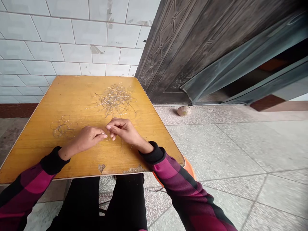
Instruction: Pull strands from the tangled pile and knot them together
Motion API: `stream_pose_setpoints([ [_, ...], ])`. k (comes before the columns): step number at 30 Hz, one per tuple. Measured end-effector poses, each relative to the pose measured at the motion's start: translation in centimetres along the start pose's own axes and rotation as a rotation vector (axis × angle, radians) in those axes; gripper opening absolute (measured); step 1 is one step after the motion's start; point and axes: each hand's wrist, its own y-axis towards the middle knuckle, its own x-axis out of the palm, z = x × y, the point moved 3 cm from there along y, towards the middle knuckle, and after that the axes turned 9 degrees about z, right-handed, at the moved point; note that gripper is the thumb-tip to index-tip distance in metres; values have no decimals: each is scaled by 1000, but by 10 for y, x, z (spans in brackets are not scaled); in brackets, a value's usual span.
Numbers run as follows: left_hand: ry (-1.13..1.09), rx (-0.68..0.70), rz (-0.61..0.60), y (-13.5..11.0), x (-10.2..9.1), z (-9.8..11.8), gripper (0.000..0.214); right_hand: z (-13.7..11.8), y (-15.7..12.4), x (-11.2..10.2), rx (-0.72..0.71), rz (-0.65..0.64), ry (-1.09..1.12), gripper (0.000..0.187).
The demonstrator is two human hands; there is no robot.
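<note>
Over the near middle of the wooden table, my left hand and my right hand meet almost fingertip to fingertip. Both are closed in a pinch. A thin piece of wire shows at the left fingertips and runs toward the right hand; most of it is too fine to follow. Beyond my right hand lies a tangled heap of thin wire pieces. A smaller loose pile of curled wires rests to the left, just past my left hand.
White wall tiles rise behind the table's far edge. To the right are a dark carved door and a hanging grey-green curtain. A round pale object lies on the floor. Something orange shows beneath the table's right corner.
</note>
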Motion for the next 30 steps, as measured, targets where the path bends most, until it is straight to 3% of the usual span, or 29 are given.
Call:
stream_pose_setpoints([
  [5,82,68,153,-2,-8,2,43,9,8,-14,213,205,329,29],
  [10,227,200,256,-7,-4,-5,48,14,11,-21,301,261,507,21],
  [13,332,224,252,-8,3,-7,48,16,11,-18,344,238,569,14],
  [16,436,169,268,-6,8,-8,33,20,9,-10,402,204,647,10],
  [19,495,121,357,-4,7,-9,26,28,7,0,499,187,722,10],
  [23,561,155,476,-3,5,-7,30,38,3,12,607,130,784,10],
  [27,615,171,451,0,5,-4,31,40,-1,20,643,2,788,10],
  [30,685,125,423,3,-8,-5,30,36,-1,17,615,-6,739,13],
])
